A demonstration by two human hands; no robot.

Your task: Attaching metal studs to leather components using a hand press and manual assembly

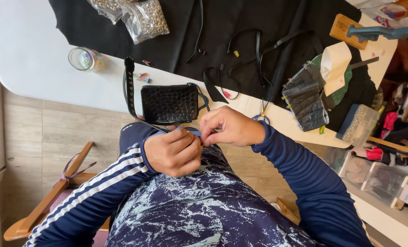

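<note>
Below the near edge of the white tabletop (pixel 39 68), over the lap, both hands met. Left hand (pixel 174 153) was curled into a loose fist; right hand (pixel 229 127) pinched with thumb and forefinger at the same spot. Whatever they gripped was too small and too covered to identify; a thin black strap (pixel 130 87) ran from the tabletop down toward the left hand.

Black pouch (pixel 169 104), glossy, scale-embossed, rectangular, sat at the tabletop edge, just above the hands, partly overhanging. Open room: bare white surface to the left of the pouch; tiled floor below that edge.

Black sheet material (pixel 227 23), matte, covered the far middle. On it lay loose straps and a quilted black piece (pixel 304 98) held with small clips. Clear bag of metal studs (pixel 144 18), shiny, cut off at the top. Glass jar (pixel 84 59) stood alone on bare white. Wooden chair arm (pixel 44 206) showed lower left. Right side was cluttered with bins, contents hard to resolve.
</note>
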